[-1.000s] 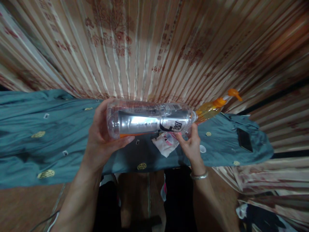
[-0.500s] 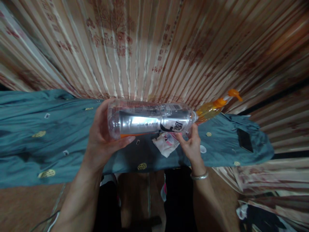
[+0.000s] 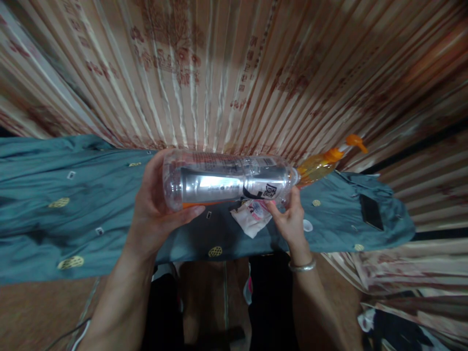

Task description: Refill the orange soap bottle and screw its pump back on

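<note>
Holding clear bottle (image 3: 228, 181) sideways over teal cloth (image 3: 73, 204): left hand (image 3: 155, 209) clamped round base, right hand (image 3: 288, 219) pinching neck end, likely steadying for label inspection.

Hidden and unclear parts of a head-camera view over a cloth-covered worktop.
The clear bottle (image 3: 228, 181) hides the fingers of the left hand (image 3: 155, 214) and the base of the orange pump bottle (image 3: 321, 163). Its label print is too small to read. The teal cloth (image 3: 73, 209) is cut off at the left edge. The white wrapper (image 3: 250, 219) is partly covered by the right hand (image 3: 288, 219).
</note>
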Demonstrator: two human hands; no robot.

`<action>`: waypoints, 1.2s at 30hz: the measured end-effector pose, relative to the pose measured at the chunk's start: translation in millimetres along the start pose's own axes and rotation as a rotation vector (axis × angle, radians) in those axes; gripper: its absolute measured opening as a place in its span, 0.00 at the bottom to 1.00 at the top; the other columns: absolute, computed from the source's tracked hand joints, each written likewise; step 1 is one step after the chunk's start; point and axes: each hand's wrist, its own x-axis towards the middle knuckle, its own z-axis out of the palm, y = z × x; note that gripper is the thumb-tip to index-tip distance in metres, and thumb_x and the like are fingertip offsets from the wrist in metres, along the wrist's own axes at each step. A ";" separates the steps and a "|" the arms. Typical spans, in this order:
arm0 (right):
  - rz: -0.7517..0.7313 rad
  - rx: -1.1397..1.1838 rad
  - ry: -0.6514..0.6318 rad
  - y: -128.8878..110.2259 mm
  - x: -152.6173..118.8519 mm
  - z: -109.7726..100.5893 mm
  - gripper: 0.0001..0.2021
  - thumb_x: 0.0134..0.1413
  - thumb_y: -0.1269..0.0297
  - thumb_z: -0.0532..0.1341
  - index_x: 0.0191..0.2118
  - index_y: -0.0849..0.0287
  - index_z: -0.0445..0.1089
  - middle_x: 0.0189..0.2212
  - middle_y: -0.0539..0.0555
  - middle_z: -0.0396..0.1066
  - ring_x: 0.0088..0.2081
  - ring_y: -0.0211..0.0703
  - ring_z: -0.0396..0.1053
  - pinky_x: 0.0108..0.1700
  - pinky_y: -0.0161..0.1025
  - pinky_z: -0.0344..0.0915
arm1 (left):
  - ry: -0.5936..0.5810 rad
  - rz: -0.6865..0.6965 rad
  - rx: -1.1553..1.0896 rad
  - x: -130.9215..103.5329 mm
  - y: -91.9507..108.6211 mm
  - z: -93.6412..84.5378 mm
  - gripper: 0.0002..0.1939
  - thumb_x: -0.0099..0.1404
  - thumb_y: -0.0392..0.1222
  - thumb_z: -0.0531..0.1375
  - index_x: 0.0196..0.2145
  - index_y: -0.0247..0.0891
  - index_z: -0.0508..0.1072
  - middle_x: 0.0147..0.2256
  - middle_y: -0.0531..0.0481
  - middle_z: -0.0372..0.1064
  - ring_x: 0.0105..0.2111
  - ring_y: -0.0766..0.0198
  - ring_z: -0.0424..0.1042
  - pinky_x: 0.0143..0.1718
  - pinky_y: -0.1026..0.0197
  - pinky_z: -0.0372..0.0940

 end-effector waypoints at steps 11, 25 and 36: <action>-0.006 0.018 -0.006 -0.3 -0.7 0.3 0.35 0.60 0.42 0.68 0.66 0.57 0.66 0.54 0.64 0.79 0.54 0.61 0.79 0.61 0.61 0.75 | -0.011 -0.038 -0.005 -0.5 0.8 -1.0 0.52 0.48 0.46 0.84 0.68 0.53 0.72 0.61 0.47 0.75 0.61 0.50 0.76 0.63 0.46 0.75; 0.012 0.017 0.002 0.7 0.0 0.7 0.37 0.58 0.42 0.69 0.66 0.58 0.66 0.56 0.65 0.78 0.54 0.62 0.79 0.62 0.62 0.75 | -0.008 -0.019 0.000 -0.2 1.9 -0.5 0.52 0.48 0.47 0.84 0.68 0.53 0.73 0.60 0.48 0.76 0.60 0.53 0.77 0.60 0.53 0.76; 0.007 0.033 -0.012 1.5 -0.4 0.9 0.39 0.60 0.42 0.69 0.69 0.60 0.65 0.57 0.66 0.78 0.59 0.62 0.77 0.66 0.61 0.72 | -0.018 -0.008 -0.014 0.5 2.6 -0.7 0.52 0.47 0.45 0.85 0.68 0.50 0.73 0.60 0.49 0.77 0.60 0.56 0.77 0.60 0.55 0.76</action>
